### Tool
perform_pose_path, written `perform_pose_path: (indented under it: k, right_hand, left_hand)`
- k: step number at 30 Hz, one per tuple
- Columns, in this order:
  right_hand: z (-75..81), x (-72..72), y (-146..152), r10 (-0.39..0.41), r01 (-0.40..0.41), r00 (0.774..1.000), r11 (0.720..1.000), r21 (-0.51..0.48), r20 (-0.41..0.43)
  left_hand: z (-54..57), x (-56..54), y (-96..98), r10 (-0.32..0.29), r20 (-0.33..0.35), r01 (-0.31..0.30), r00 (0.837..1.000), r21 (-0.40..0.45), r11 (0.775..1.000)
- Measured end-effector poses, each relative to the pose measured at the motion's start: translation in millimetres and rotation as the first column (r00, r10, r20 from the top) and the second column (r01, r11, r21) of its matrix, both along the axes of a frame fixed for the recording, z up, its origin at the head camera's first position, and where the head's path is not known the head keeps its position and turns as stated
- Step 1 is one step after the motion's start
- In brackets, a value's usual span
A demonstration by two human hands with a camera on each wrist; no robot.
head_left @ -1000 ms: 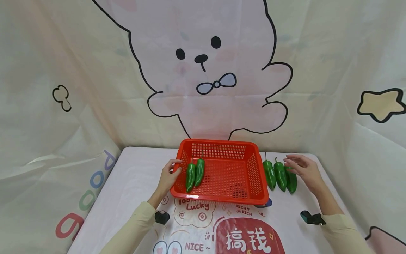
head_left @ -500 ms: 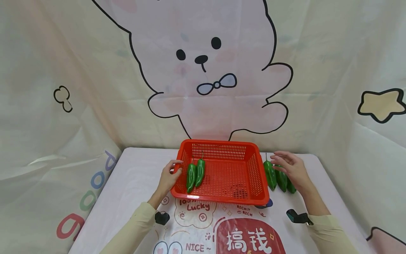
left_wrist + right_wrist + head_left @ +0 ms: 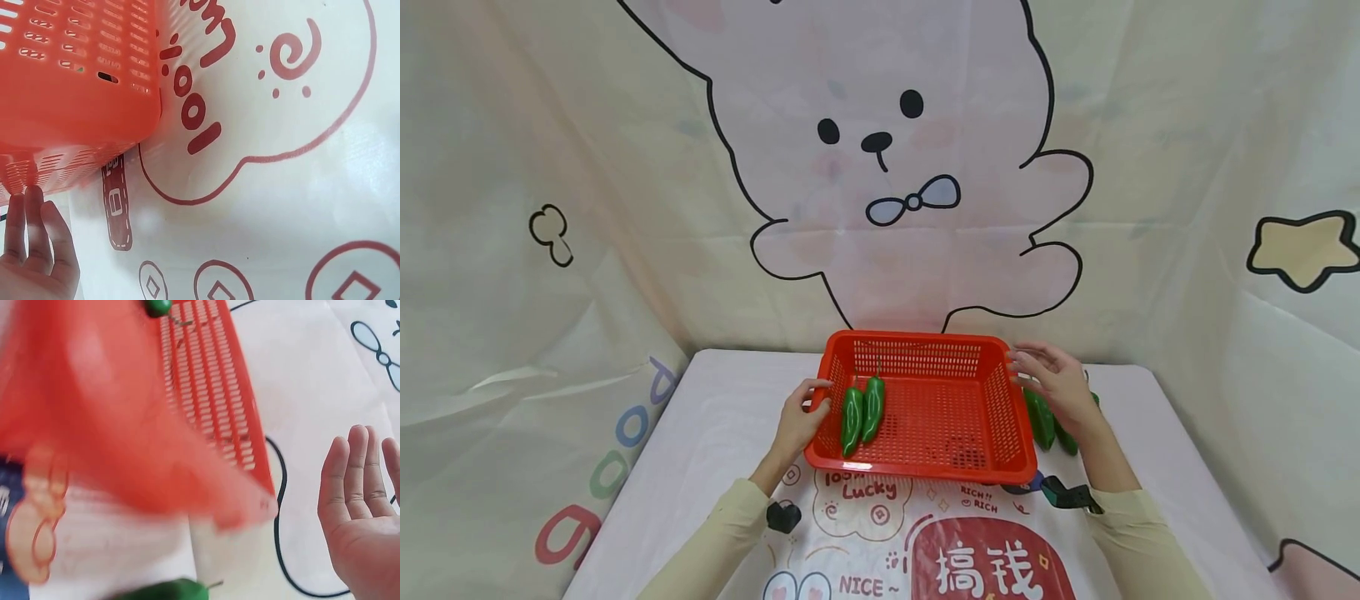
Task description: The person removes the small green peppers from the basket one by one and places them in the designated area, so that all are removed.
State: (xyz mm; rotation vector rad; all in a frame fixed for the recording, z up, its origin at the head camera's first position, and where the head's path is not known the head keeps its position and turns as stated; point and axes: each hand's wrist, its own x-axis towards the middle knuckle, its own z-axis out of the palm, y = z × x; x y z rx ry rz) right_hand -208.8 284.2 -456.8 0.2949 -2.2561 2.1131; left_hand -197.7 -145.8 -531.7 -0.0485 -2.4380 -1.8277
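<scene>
A red plastic basket with slotted walls stands on the table, holding two green chili peppers side by side at its left. My left hand is at the basket's left side; in the left wrist view its fingers reach straight up against the slotted outer wall. Over the peppers right of the basket, my right hand has its fingertips at the far right of the rim. It holds nothing, and its fingers are extended in the right wrist view. It partly hides the green chili peppers lying there.
A white tablecloth with red printed drawings and lettering covers the table. Behind the basket hangs a pale cloth backdrop with a cartoon bear. More cloth closes off both sides.
My right hand has moved left across the outside peppers to the basket's right rim. The left hand, the basket and the peppers stay in place.
</scene>
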Motion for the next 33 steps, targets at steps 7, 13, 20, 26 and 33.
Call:
perform_pose_path:
  k: [7, 13, 20, 26, 33]
  right_hand:
    - [7.6, -10.0, -28, 0.067, -0.068, 0.998, 0.996, -0.065, -0.009]
    - [10.4, -15.9, -50, 0.105, -0.102, 0.994, 0.987, -0.121, 0.016]
    - [9.4, -22.2, -73, 0.133, -0.131, 0.991, 0.985, -0.114, 0.007]
    - [2.4, -28.7, -91, 0.156, -0.148, 0.987, 0.978, -0.145, 0.044]
    - [-5.2, -32.2, -107, 0.183, -0.167, 0.979, 0.971, -0.172, 0.087]
  left_hand:
    - [2.0, 1.8, 1.1, 0.000, 0.012, 0.000, 1.000, 0.014, 1.000]
    - [2.5, 3.1, 0.4, 0.007, 0.007, -0.007, 1.000, 0.002, 1.000]
    - [2.0, 3.2, 0.7, 0.007, 0.004, -0.007, 1.000, 0.002, 1.000]
    - [1.7, 2.5, 0.5, 0.008, 0.001, -0.008, 1.000, 0.001, 1.000]
    - [6.7, 5.6, 0.3, 0.007, 0.006, -0.007, 1.000, 0.016, 1.000]
